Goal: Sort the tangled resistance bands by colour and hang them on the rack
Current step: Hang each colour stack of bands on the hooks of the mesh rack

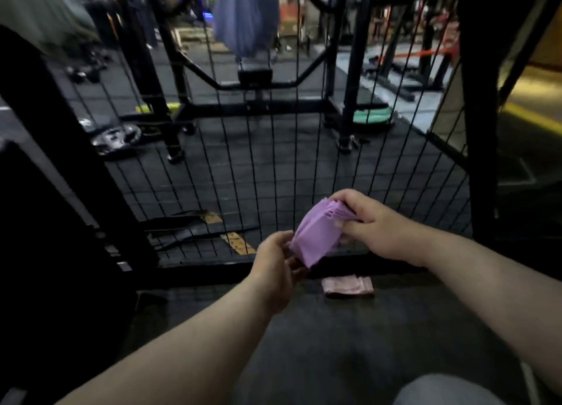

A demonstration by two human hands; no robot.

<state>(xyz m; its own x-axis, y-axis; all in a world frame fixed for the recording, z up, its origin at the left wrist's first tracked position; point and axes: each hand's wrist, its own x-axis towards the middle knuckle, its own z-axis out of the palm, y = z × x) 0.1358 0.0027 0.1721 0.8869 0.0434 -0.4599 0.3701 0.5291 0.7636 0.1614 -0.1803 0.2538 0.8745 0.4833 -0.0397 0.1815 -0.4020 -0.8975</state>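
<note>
Both hands hold a bundle of purple resistance bands (316,233) in front of me, low in the view. My right hand (377,225) grips its upper end, fingers curled over the stacked edges. My left hand (275,266) pinches the lower corner from beneath. A small flat stack of pink bands (348,286) lies on the dark floor just below the bundle. A black wire grid panel (273,149) stands upright directly behind my hands.
A thick black post (480,115) rises at the right and a slanted black frame (60,149) at the left. Beyond the grid are gym machines, a green pad (372,115) and weight plates (117,137) on the floor. My grey-clad knee (441,391) shows at the bottom.
</note>
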